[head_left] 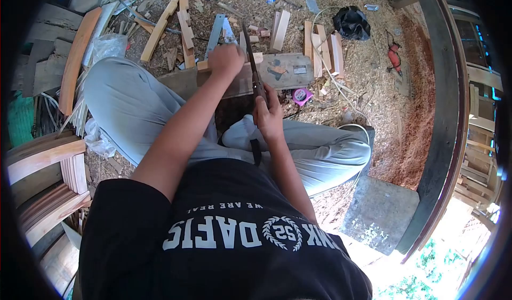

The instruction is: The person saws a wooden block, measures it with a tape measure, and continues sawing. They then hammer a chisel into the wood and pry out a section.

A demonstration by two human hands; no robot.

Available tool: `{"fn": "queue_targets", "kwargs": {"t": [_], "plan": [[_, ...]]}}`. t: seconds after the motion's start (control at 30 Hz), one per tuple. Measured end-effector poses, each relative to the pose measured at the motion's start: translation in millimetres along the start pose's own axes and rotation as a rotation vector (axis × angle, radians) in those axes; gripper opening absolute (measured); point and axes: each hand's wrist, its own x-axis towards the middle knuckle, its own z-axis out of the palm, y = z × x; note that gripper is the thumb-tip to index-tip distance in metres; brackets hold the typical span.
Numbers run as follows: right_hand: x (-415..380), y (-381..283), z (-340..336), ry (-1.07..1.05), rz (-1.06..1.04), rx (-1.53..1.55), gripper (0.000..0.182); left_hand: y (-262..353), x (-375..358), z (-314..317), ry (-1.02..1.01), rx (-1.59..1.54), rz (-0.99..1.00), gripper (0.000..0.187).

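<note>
My left hand [226, 61] is closed and presses down on a short wooden strip [258, 57] that lies across a grey plank [290, 70]. My right hand [269, 113], nearer my body, is wrapped round the handle of a saw [252, 56]. The saw's dark, narrow blade points away from me and crosses the strip just right of my left hand. How far the blade is into the wood cannot be made out. A pink tape measure [302, 96] sits beside the plank, to the right of my right hand.
Cut wood pieces [281, 31] lie beyond the plank. A black plastic bag [352, 23], a pale cable [341, 84] and a red tool [394, 58] are on the right. Long boards [80, 60] stand at the left. My crossed legs [128, 97] flank the plank's near side.
</note>
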Motion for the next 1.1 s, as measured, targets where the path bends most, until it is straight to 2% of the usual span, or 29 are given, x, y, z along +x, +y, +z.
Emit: {"fn": "queue_targets", "kwargs": {"t": [0.07,0.13,0.17,0.23,0.37,0.47,0.53,0.7,0.77,0.8,0.87,0.9,1.0,1.07,1.1], "plan": [[0,11,3,0.0,0.054,0.002,0.047,4,10,10,0.002,0.003,-0.076,0.04],[8,24,6,0.091,-0.141,-0.156,0.045,13,9,11,0.03,0.061,-0.181,0.051],[9,31,7,0.093,-0.132,-0.156,0.045,15,8,11,0.021,0.063,-0.182,0.051],[7,24,13,0.19,-0.298,-0.245,0.046,19,9,12,0.079,0.021,-0.264,0.054],[-5,20,13,0.172,-0.216,-0.208,0.046,17,7,16,0.146,0.062,-0.227,0.053],[-27,30,10,0.222,-0.292,-0.238,0.045,15,11,17,0.138,0.058,-0.21,0.05],[-19,27,7,0.218,-0.28,-0.274,0.045,10,5,21,0.192,0.12,-0.038,0.048],[-17,14,0,0.205,-0.243,-0.258,0.045,10,3,20,0.178,0.042,-0.05,0.048],[-33,12,-4,0.115,-0.048,-0.087,0.045,15,-6,20,0.167,0.034,-0.038,0.048],[-33,13,-3,0.123,-0.052,-0.083,0.045,19,-11,20,0.179,0.036,-0.047,0.048],[-25,18,1,0.228,-0.237,-0.26,0.044,19,-7,16,0.206,0.041,-0.045,0.048],[-22,18,4,0.239,-0.24,-0.254,0.044,18,-4,13,0.188,0.012,-0.038,0.051],[-18,15,-2,0.228,-0.236,-0.284,0.044,20,-6,11,0.154,-0.019,-0.078,0.053],[-39,12,-10,0.12,-0.083,-0.153,0.043,22,-14,11,0.123,-0.008,-0.093,0.053],[-45,13,-10,0.126,-0.083,-0.15,0.043,23,-16,14,0.126,-0.006,-0.085,0.052]]}}
